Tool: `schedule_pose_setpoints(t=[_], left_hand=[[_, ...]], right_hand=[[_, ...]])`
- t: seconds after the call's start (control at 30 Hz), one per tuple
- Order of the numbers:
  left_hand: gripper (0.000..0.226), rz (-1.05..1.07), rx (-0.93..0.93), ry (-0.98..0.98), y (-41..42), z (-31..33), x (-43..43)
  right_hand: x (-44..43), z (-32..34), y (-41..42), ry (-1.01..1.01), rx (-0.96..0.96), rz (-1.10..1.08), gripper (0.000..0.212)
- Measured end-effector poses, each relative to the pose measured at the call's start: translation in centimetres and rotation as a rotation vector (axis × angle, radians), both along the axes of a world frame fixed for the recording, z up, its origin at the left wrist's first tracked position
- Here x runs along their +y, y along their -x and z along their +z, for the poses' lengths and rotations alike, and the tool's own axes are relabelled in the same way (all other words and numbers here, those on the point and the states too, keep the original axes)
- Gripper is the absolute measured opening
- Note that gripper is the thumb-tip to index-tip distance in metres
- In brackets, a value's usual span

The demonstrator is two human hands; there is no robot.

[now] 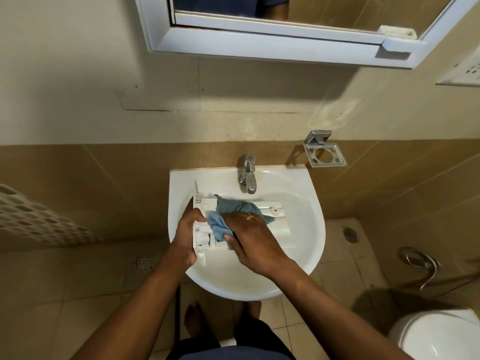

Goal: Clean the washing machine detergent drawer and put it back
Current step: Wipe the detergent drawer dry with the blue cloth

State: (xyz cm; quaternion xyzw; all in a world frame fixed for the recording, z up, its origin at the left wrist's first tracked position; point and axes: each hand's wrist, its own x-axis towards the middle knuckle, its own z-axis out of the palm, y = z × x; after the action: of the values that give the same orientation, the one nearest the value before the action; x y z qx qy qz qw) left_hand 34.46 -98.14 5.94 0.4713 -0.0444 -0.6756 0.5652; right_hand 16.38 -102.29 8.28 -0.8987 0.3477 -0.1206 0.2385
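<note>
The white detergent drawer lies across the sink just in front of the tap, the left hand gripping its left end with curled fingers, the right hand pinching a blue cloth against its top.

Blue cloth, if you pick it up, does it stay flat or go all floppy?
Probably floppy: the blue cloth is bunched in soft folds under the right hand, and a corner drapes over the detergent drawer. It looks thin, so likely light. It moulds to the drawer, so it should not roll or slip away.
</note>
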Motion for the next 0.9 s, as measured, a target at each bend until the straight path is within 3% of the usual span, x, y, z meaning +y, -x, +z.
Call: schedule_pose_setpoints(t=[0.13, 0.27, 0.4, 0.57, 0.63, 0.7, 0.83, 0.9], left_hand=[[0.045, 0.009, -0.131, 0.078, -1.4, 0.0, 0.7], [0.065, 0.030, -0.150, 0.086, -1.8, -0.1, 0.6], [0.073, 0.037, -0.157, 0.079, -1.3, 0.5, 0.6], [0.057, 0.043, -0.136, 0.100, -0.6, 0.6, 0.7], [0.048, 0.040, -0.100, 0.124, -1.1, 0.5, 1.2], [0.057, 0.030, -0.102, 0.151, -1.9, 0.5, 1.8], [0.067, -0.010, -0.131, 0.191, -2.4, 0.7, 2.5], [0.066, -0.025, -0.108, 0.180, -2.2, 0.9, 2.6]], right_hand=[[-1.8, -0.2, 4.8, 0.084, 0.010, 0.123, 0.042], [-3.4, -0.2, 9.3, 0.136, 0.028, 0.059, 0.041], [-2.4, -0.2, 7.5, 0.232, 0.049, -0.024, 0.036], [1.0, -0.1, -0.1, 0.132, -0.079, 0.117, 0.032], [0.8, 0.3, 0.1, 0.094, -0.088, 0.164, 0.034], [-0.3, 1.0, 2.2, 0.078, -0.069, 0.170, 0.029], [-3.1, 2.8, 7.0, 0.075, -0.037, -0.084, 0.013], [-3.8, 3.5, 8.0, 0.066, -0.089, -0.220, 0.019]])
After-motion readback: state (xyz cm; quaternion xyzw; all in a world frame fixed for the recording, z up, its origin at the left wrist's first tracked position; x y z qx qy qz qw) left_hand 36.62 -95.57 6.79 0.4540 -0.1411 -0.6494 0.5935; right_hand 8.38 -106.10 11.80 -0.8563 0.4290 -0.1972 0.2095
